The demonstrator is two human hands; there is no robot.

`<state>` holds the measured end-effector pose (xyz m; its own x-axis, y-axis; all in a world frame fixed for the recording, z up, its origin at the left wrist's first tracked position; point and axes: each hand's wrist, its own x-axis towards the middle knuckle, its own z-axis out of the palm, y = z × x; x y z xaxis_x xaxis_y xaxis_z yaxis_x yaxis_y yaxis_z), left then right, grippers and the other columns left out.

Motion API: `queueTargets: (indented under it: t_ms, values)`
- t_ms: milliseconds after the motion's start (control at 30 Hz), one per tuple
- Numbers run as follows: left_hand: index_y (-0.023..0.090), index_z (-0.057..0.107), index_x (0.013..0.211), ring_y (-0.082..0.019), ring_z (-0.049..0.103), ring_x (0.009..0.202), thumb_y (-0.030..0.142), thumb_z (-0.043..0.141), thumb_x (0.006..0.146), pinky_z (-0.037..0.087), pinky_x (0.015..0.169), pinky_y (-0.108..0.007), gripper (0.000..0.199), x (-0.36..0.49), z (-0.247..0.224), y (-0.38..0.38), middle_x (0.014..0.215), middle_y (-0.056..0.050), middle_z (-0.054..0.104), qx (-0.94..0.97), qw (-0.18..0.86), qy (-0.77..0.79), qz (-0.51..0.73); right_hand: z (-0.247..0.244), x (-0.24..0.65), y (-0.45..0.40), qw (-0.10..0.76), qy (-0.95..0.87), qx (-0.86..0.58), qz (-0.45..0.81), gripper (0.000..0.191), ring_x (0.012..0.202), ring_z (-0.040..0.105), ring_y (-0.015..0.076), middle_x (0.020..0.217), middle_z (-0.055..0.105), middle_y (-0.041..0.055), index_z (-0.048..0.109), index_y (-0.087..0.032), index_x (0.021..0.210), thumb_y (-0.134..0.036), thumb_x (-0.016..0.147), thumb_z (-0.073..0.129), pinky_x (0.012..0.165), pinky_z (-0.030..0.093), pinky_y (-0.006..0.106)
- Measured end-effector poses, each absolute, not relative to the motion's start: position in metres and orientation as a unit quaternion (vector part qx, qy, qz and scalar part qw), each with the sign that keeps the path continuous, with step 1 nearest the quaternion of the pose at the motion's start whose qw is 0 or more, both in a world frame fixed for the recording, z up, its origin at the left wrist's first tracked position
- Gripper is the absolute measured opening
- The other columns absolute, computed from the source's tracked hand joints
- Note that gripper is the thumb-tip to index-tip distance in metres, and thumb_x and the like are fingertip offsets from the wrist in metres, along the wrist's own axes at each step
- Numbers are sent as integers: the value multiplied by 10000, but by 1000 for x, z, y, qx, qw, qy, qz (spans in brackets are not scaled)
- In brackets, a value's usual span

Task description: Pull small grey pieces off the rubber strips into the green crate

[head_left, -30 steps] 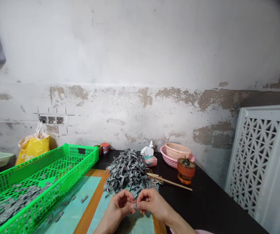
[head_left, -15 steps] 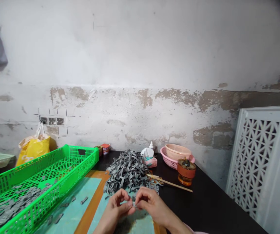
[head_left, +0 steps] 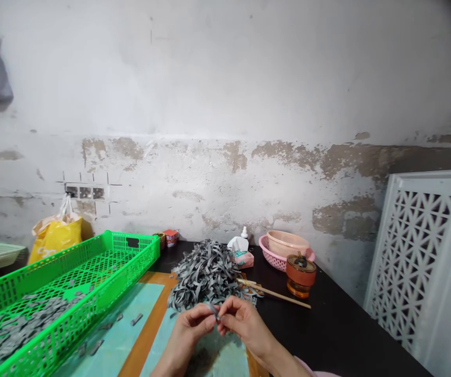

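Note:
A small grey strip [head_left: 212, 309] is pinched between my two hands, just in front of the heap. My left hand [head_left: 194, 327] grips it with thumb and forefinger. The fingertips of my right hand [head_left: 241, 324] close on its other end, so part of it is covered. Behind both hands rises a big tangled pile of grey strips [head_left: 207, 272]. Below them lies a pale green mat [head_left: 158, 335] edged with brown tape. Several short grey pieces [head_left: 136, 319] are scattered on it to the left.
A long green plastic basket [head_left: 131, 246] with many grey pieces stands at left, near a yellow bag [head_left: 58, 235]. At right are a wooden stick [head_left: 284, 298], a jar of amber liquid [head_left: 300, 277], pink basins [head_left: 288, 243] and a tissue pack [head_left: 243, 259].
My fingers have shifted around the strip, and a grey loop of it now shows above my left fingertips. The right hand has risen slightly. The view has barely moved.

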<state>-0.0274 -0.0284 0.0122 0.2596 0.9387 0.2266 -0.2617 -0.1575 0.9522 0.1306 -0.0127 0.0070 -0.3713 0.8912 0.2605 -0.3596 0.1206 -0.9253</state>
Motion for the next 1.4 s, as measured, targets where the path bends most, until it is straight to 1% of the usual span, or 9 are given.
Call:
queueTargets:
  t_ms: [133, 233, 333, 433, 533, 700, 967, 1200, 1400]
  values:
    - [168, 719, 740, -144, 559, 688, 375, 788, 655, 433, 695, -235, 234, -29, 9, -27, 695, 3, 657, 529, 567, 334, 536, 7, 132, -10, 506, -579, -270, 579, 306, 527, 545, 98, 580, 604, -24, 657, -144, 688, -383, 595, 825, 548, 436, 231]
    - [180, 686, 779, -144, 577, 695, 402, 762, 684, 448, 716, -255, 253, -29, 8, -28, 719, 4, 669, 509, 597, 319, 531, 6, 135, -9, 518, -575, -269, 573, 342, 535, 537, 93, 645, 614, -23, 678, -158, 792, -386, 587, 828, 522, 428, 221]
    - [172, 673, 766, -126, 555, 626, 419, 766, 673, 425, 635, -225, 280, -27, 9, -29, 657, 6, 660, 535, 594, 317, 510, 4, 136, -7, 512, -567, -276, 583, 388, 514, 539, 94, 643, 607, -25, 679, -162, 894, -405, 620, 805, 505, 431, 225]
    - [150, 696, 762, -111, 521, 565, 437, 782, 641, 383, 558, -204, 324, -26, 10, -29, 599, -2, 649, 569, 572, 338, 484, 3, 136, -6, 490, -577, -288, 587, 349, 478, 517, 89, 565, 594, -24, 689, -135, 791, -405, 605, 810, 498, 426, 229]
    - [134, 726, 779, -112, 523, 554, 453, 805, 596, 396, 555, -211, 376, -28, 9, -26, 604, -15, 657, 561, 560, 373, 481, 4, 138, -7, 484, -568, -291, 598, 323, 482, 529, 97, 527, 600, -19, 672, -128, 693, -383, 574, 828, 512, 434, 237]
    - [134, 737, 742, -116, 526, 508, 441, 854, 503, 415, 539, -225, 406, -31, 8, -24, 538, 0, 637, 536, 540, 401, 510, 10, 144, -11, 436, -577, -288, 628, 325, 519, 591, 115, 572, 654, 14, 691, -111, 745, -377, 601, 811, 581, 471, 270]
    - [141, 759, 721, -144, 575, 549, 413, 845, 528, 433, 566, -239, 344, -26, 14, -32, 600, -36, 720, 550, 538, 388, 507, 8, 140, -9, 464, -541, -332, 618, 365, 505, 609, 137, 561, 640, -9, 630, -127, 700, -311, 481, 856, 531, 477, 275]
    - [143, 765, 750, -151, 591, 571, 401, 819, 579, 447, 588, -241, 314, -27, 15, -31, 617, -39, 727, 552, 542, 378, 509, 7, 139, -8, 466, -559, -332, 600, 307, 511, 601, 119, 571, 619, -40, 580, -148, 715, -256, 527, 796, 525, 469, 249]
    - [139, 753, 752, -160, 598, 601, 370, 764, 662, 437, 596, -232, 248, -25, 5, -30, 638, -39, 716, 588, 485, 386, 520, 3, 132, -9, 485, -565, -344, 572, 279, 491, 577, 108, 568, 597, -51, 568, -152, 721, -228, 543, 770, 508, 448, 238]
